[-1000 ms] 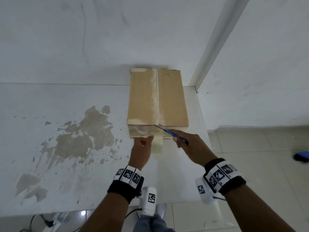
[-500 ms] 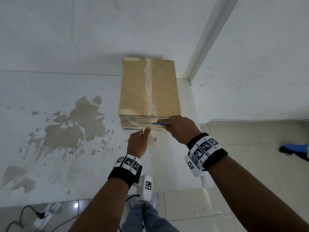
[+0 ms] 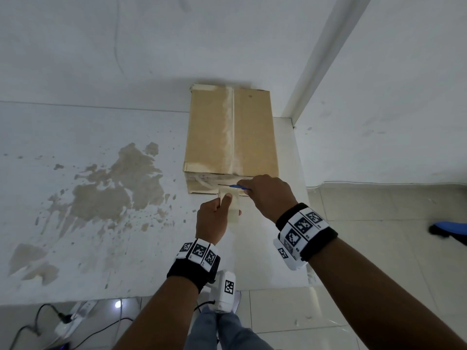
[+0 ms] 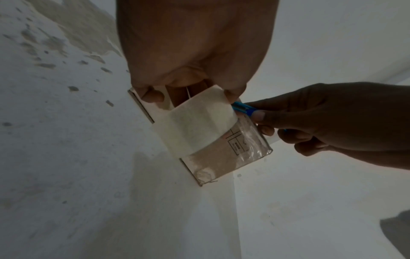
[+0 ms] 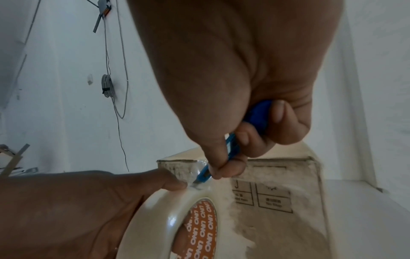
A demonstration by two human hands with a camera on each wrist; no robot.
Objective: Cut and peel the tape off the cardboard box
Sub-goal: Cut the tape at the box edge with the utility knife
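Cardboard box [image 3: 231, 132] beyond hands — left hand [image 3: 213, 218] gripping tape roll [image 5: 177, 219], right hand [image 3: 269, 195] pinching blue cutter [image 5: 233, 145]

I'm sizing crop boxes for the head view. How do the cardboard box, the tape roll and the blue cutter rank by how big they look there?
1. cardboard box, by far the largest.
2. tape roll, partly hidden by the left hand.
3. blue cutter, a thin sliver; the right hand hides most of it.

A bare, unfinished utility room: white walls [image 3: 101, 46], stained white counter [image 3: 75, 223], tiled floor [image 3: 379, 236], loose cables [image 5: 115, 87].
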